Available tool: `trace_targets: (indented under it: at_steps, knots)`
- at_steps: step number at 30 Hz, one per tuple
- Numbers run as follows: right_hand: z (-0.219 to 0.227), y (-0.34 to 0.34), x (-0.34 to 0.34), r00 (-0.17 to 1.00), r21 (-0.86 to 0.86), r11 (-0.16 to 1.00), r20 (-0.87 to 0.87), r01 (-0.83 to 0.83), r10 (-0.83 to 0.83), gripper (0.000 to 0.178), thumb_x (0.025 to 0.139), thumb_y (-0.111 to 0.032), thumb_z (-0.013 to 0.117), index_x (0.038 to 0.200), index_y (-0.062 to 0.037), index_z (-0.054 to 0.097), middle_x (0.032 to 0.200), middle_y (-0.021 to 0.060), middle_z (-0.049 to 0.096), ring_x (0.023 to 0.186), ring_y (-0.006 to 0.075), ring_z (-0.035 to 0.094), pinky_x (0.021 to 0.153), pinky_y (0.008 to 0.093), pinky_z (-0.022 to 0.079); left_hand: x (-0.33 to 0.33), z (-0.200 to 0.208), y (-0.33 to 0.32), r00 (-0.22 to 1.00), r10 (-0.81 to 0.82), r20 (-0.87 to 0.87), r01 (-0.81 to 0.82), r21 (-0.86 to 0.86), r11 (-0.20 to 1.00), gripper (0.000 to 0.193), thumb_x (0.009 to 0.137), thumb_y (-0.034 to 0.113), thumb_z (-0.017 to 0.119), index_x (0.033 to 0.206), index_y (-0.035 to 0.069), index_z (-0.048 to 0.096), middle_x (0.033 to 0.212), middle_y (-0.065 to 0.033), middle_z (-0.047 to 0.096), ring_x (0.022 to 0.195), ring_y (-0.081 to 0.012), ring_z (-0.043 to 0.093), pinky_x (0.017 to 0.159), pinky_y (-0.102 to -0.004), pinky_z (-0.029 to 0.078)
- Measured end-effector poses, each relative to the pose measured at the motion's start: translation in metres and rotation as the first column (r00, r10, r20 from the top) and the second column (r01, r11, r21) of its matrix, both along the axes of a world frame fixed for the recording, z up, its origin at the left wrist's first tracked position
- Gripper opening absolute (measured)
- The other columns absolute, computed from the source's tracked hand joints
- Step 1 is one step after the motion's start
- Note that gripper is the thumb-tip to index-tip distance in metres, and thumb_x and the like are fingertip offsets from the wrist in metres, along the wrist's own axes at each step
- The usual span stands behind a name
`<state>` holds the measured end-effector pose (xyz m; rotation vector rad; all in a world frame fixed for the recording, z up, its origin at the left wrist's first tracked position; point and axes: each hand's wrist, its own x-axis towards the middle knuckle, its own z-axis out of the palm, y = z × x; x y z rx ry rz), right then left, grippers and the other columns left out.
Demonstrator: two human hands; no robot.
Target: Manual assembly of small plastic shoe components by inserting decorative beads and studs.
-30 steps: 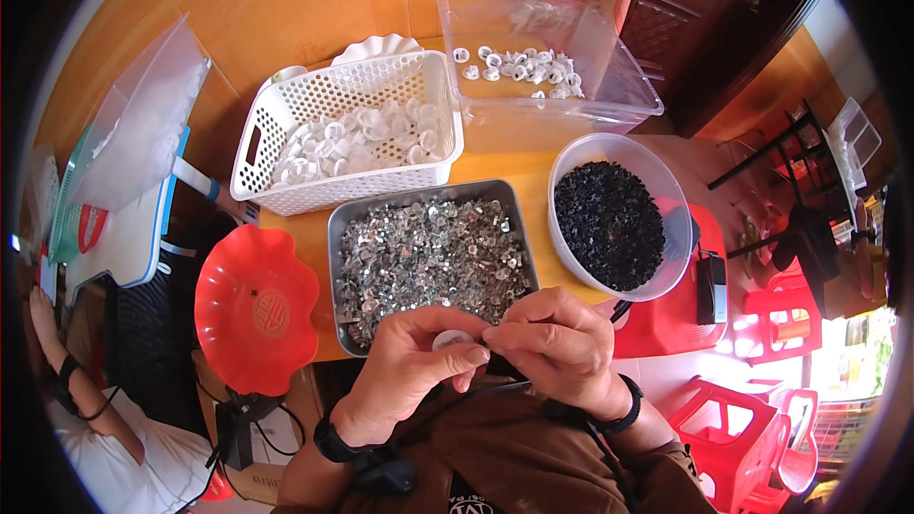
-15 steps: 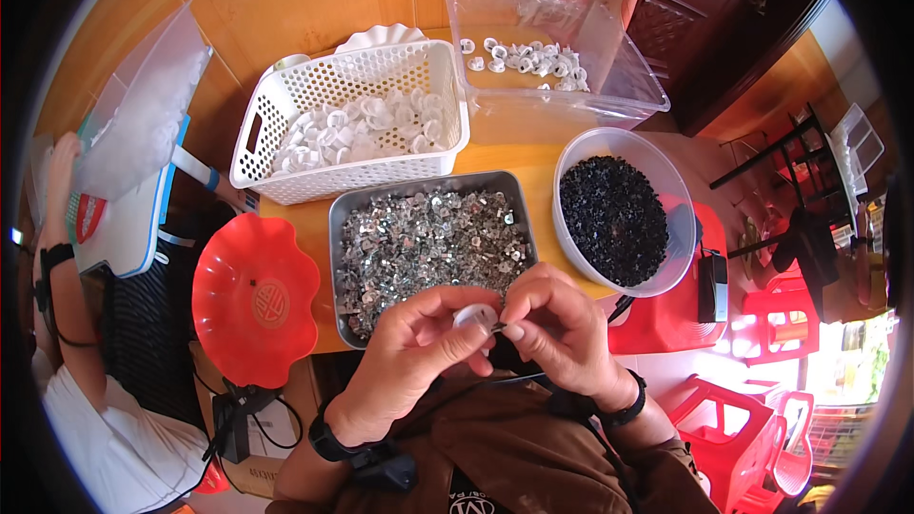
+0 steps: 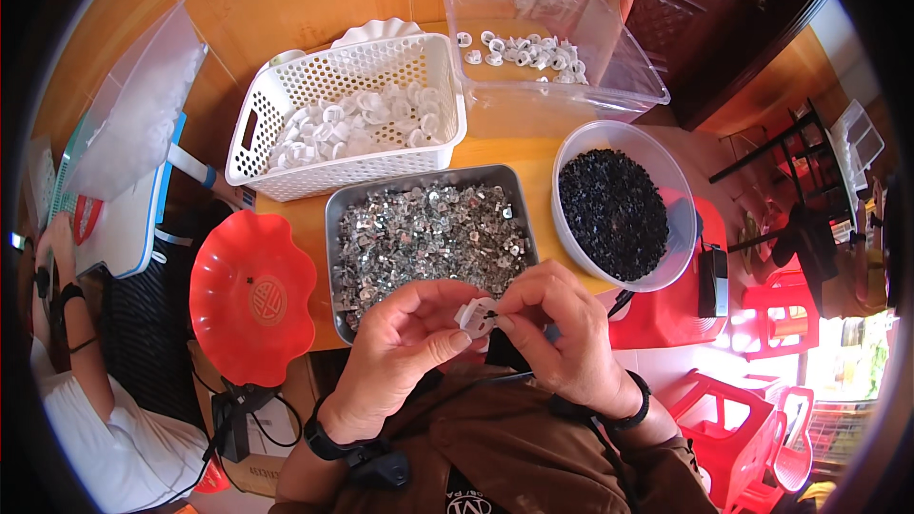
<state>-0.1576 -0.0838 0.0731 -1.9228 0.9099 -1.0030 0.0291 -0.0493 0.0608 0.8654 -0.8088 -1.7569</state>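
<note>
In front of my chest, my left hand [image 3: 381,352] grips a small white round plastic part [image 3: 473,318] between thumb and fingers. My right hand [image 3: 571,347] pinches a tiny dark piece [image 3: 491,314] against the part's face; the fingertips partly hide it. Both hands are just over the near edge of a grey metal tray [image 3: 333,233] filled with small shiny metal pieces [image 3: 428,228]. To the right, a clear round tub [image 3: 679,214] contains many tiny black pieces [image 3: 612,214]. Behind the tray, a white perforated basket [image 3: 357,176] holds white plastic parts [image 3: 357,124].
A clear box [image 3: 571,100] with white parts [image 3: 533,52] is at the back right. Left of the tray lies a red scalloped dish [image 3: 224,271]. At far left is another person's arm [image 3: 86,352] beside a white board [image 3: 133,228]. Red stools [image 3: 724,419] stand at right.
The white part has turned in my left hand so its face with the dark piece shows. My right fingers have shifted slightly up. The other person's hand has moved down.
</note>
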Motion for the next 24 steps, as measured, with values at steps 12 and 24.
trace_targets:
  at_steps: [12,24]
  knots:
    - [0.0038,0.0035,0.0013,0.993,-0.136,0.988,-0.086,0.073,-0.085,0.016,0.076,0.003,0.063,0.089,-0.0030,0.056,0.084,0.0108,0.056,0.068,0.0282,0.060,0.056,0.0340,0.048,-0.0019,-0.0008,0.0022,1.000,-0.013,-0.004,0.013,0.000,1.000,0.033,0.085,-0.001,0.061,0.117,-0.003,0.051,0.107,-0.0129,0.062,0.099,-0.0171,0.060,0.086,-0.0324,0.053]
    - [0.0065,0.0073,0.0019,0.980,-0.180,0.980,-0.161,0.084,-0.114,0.016,0.077,0.001,0.064,0.090,-0.0033,0.056,0.085,0.0110,0.056,0.069,0.0290,0.060,0.056,0.0351,0.049,-0.0056,0.0002,0.0024,0.997,0.010,0.073,-0.006,-0.059,0.998,0.032,0.083,-0.003,0.063,0.113,-0.003,0.052,0.104,-0.0121,0.063,0.096,-0.0161,0.062,0.083,-0.0300,0.054]
